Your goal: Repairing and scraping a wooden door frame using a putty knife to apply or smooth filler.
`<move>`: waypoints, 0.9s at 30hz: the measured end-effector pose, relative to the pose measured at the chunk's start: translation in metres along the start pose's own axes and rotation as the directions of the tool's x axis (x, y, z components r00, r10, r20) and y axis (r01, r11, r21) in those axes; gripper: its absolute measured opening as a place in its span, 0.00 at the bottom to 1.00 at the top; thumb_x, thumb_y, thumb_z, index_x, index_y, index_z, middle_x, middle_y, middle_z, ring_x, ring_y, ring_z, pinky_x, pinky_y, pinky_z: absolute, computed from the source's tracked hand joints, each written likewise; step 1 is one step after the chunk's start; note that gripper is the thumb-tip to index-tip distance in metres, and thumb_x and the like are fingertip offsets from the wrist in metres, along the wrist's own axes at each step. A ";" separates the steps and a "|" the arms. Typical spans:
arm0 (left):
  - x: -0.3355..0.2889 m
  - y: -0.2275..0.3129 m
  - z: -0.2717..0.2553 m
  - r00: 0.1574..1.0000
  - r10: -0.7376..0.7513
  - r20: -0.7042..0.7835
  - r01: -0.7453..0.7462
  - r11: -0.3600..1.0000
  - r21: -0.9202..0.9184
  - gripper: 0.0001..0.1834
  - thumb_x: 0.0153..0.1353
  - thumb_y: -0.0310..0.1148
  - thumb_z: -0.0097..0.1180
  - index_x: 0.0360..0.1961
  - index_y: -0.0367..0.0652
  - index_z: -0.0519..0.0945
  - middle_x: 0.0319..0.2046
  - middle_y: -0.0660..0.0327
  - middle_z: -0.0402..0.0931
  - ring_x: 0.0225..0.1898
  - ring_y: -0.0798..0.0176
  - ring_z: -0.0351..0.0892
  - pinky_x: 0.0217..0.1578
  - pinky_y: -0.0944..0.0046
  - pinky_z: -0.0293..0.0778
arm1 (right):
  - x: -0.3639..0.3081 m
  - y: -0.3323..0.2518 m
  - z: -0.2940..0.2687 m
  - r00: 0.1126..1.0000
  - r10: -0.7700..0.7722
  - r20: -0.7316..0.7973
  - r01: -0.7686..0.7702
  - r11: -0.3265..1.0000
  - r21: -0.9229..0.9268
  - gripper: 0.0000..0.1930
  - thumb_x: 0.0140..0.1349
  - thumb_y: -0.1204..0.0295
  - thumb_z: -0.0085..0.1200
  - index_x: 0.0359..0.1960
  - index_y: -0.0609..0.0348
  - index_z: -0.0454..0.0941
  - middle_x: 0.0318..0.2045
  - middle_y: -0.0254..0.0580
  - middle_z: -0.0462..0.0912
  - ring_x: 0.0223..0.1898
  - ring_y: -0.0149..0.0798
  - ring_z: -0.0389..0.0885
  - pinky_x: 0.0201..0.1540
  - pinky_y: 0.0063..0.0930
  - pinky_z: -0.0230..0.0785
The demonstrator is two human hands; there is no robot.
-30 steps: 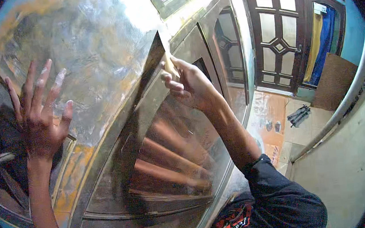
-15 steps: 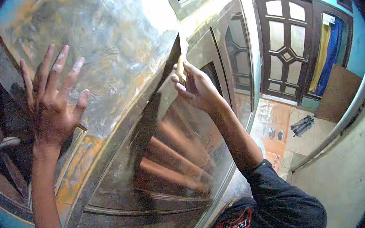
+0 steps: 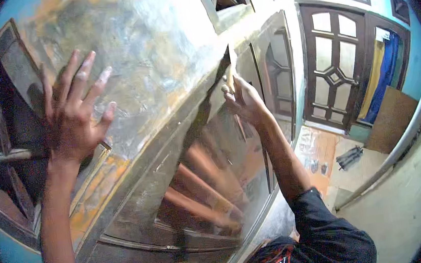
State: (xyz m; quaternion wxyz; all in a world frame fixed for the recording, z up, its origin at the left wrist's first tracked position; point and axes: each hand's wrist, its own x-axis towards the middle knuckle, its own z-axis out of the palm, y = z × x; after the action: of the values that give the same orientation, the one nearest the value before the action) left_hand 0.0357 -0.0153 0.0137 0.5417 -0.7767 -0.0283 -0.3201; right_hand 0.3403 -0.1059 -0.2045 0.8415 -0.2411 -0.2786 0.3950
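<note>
From where I stand, the pale tool (image 3: 230, 79) is by the edge where the wall (image 3: 130, 52) meets the brown wood (image 3: 141, 205). It has just slid a bit toward the far door (image 3: 333, 90), so the work seems to have gone a little farther along. The right hand (image 3: 247, 101) pinches it in its fingers. The left hand (image 3: 75, 127), fingers spread, has stayed at the wall, tips white. The wall is patchy gray and orange. Past it are blue cloth (image 3: 383, 80), a board (image 3: 389, 120) and a black bundle (image 3: 350, 158) on the floor (image 3: 342, 184).
</note>
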 end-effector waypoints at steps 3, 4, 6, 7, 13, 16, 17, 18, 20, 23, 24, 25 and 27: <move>-0.006 -0.001 0.003 0.999 -0.020 0.033 0.021 0.999 -0.030 0.25 0.57 0.47 0.53 0.54 0.51 0.77 0.65 0.60 0.63 0.70 0.55 0.54 0.68 0.34 0.39 | -0.031 0.022 0.040 0.992 0.077 -0.096 -0.074 0.997 0.032 0.18 0.72 0.53 0.40 0.47 0.56 0.68 0.25 0.30 0.69 0.21 0.25 0.68 0.22 0.17 0.62; -0.004 -0.002 0.001 0.999 -0.035 0.035 0.036 0.999 -0.009 0.25 0.57 0.47 0.53 0.54 0.51 0.77 0.65 0.60 0.63 0.70 0.55 0.54 0.68 0.34 0.39 | -0.041 0.036 0.031 0.990 0.031 0.138 -0.015 0.993 -0.115 0.19 0.72 0.53 0.41 0.50 0.56 0.68 0.27 0.30 0.69 0.23 0.25 0.70 0.23 0.17 0.62; -0.007 -0.001 0.004 0.996 -0.085 0.002 0.085 0.991 -0.103 0.23 0.58 0.47 0.52 0.53 0.52 0.78 0.64 0.60 0.64 0.69 0.54 0.55 0.68 0.33 0.40 | -0.064 0.056 0.042 0.978 -0.014 0.208 0.079 0.948 -0.308 0.21 0.72 0.52 0.41 0.53 0.56 0.68 0.28 0.29 0.68 0.24 0.24 0.67 0.24 0.18 0.62; -0.005 -0.004 0.002 0.998 -0.039 -0.040 0.035 0.996 -0.087 0.22 0.58 0.47 0.52 0.53 0.52 0.79 0.64 0.59 0.65 0.69 0.53 0.56 0.67 0.32 0.41 | -0.067 0.069 0.042 0.973 -0.092 0.213 0.175 0.894 -0.413 0.19 0.73 0.55 0.39 0.51 0.59 0.69 0.30 0.30 0.70 0.28 0.23 0.67 0.29 0.18 0.61; -0.017 -0.026 -0.006 0.997 -0.057 -0.049 0.056 0.998 -0.006 0.24 0.59 0.47 0.52 0.56 0.53 0.76 0.66 0.57 0.62 0.70 0.52 0.53 0.67 0.31 0.37 | -0.087 0.096 0.063 0.918 -0.089 0.387 0.277 0.842 -0.463 0.14 0.75 0.58 0.37 0.48 0.54 0.68 0.21 0.24 0.59 0.18 0.19 0.54 0.19 0.17 0.45; -0.022 -0.046 -0.007 0.969 -0.203 -0.141 0.213 0.975 0.059 0.28 0.58 0.48 0.52 0.60 0.55 0.73 0.68 0.58 0.58 0.71 0.51 0.50 0.67 0.32 0.35 | -0.093 0.096 0.077 0.943 0.033 0.330 0.125 0.887 -0.445 0.14 0.74 0.59 0.38 0.47 0.54 0.68 0.21 0.22 0.57 0.18 0.19 0.52 0.20 0.16 0.45; -0.023 -0.048 -0.006 0.965 -0.231 -0.125 0.243 0.966 0.090 0.30 0.58 0.50 0.51 0.62 0.56 0.71 0.69 0.57 0.56 0.71 0.50 0.49 0.67 0.32 0.35 | -0.091 0.098 0.081 0.939 0.040 0.342 0.123 0.889 -0.442 0.14 0.74 0.59 0.38 0.47 0.54 0.68 0.21 0.22 0.57 0.18 0.19 0.52 0.20 0.16 0.45; -0.022 -0.047 -0.005 0.964 -0.236 -0.123 0.248 0.964 0.095 0.30 0.58 0.50 0.51 0.62 0.56 0.71 0.69 0.57 0.56 0.71 0.50 0.49 0.67 0.32 0.35 | -0.088 0.097 0.084 0.925 0.009 0.379 0.171 0.883 -0.438 0.14 0.74 0.59 0.38 0.47 0.54 0.68 0.21 0.22 0.57 0.18 0.19 0.53 0.20 0.15 0.46; -0.019 -0.044 -0.005 0.959 -0.248 -0.139 0.261 0.962 0.083 0.32 0.58 0.52 0.50 0.64 0.57 0.69 0.69 0.57 0.56 0.71 0.50 0.49 0.66 0.32 0.35 | -0.079 0.095 0.087 0.904 -0.024 0.427 0.229 0.871 -0.435 0.14 0.74 0.59 0.38 0.45 0.55 0.69 0.21 0.21 0.58 0.18 0.19 0.54 0.20 0.15 0.46; -0.020 -0.040 -0.009 0.966 -0.245 -0.078 0.255 0.953 0.165 0.36 0.57 0.54 0.49 0.66 0.55 0.65 0.70 0.57 0.52 0.72 0.49 0.47 0.67 0.33 0.37 | -0.073 0.086 0.106 0.898 -0.091 0.431 0.296 0.848 -0.439 0.15 0.74 0.57 0.40 0.43 0.56 0.71 0.20 0.22 0.60 0.18 0.18 0.56 0.19 0.15 0.47; -0.019 -0.039 -0.010 0.969 -0.226 -0.098 0.239 0.961 0.140 0.33 0.59 0.51 0.48 0.66 0.55 0.65 0.71 0.57 0.50 0.72 0.48 0.47 0.66 0.32 0.38 | -0.075 0.078 0.114 0.909 -0.095 0.406 0.296 0.834 -0.466 0.16 0.73 0.56 0.40 0.42 0.56 0.71 0.20 0.24 0.65 0.17 0.18 0.58 0.18 0.15 0.47; -0.020 -0.040 -0.008 0.971 -0.215 -0.107 0.229 0.962 0.150 0.34 0.59 0.52 0.48 0.66 0.54 0.65 0.71 0.57 0.50 0.71 0.48 0.47 0.67 0.33 0.39 | -0.072 0.076 0.117 0.910 -0.073 0.408 0.270 0.852 -0.450 0.16 0.73 0.56 0.40 0.43 0.56 0.71 0.20 0.25 0.66 0.16 0.19 0.58 0.18 0.15 0.47; -0.021 -0.040 -0.010 0.973 -0.218 -0.077 0.228 0.957 0.181 0.35 0.59 0.54 0.48 0.67 0.54 0.63 0.71 0.57 0.50 0.71 0.48 0.48 0.67 0.34 0.39 | -0.072 0.066 0.130 0.940 -0.022 0.342 0.189 0.865 -0.464 0.17 0.73 0.55 0.41 0.45 0.56 0.71 0.21 0.28 0.70 0.14 0.20 0.58 0.17 0.15 0.47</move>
State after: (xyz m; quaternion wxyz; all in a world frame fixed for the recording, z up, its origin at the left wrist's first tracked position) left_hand -0.0017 -0.0010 0.0377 0.5737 -0.7045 -0.1306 -0.3969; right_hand 0.1813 -0.1019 -0.1710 0.7158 -0.3621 -0.5173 0.2983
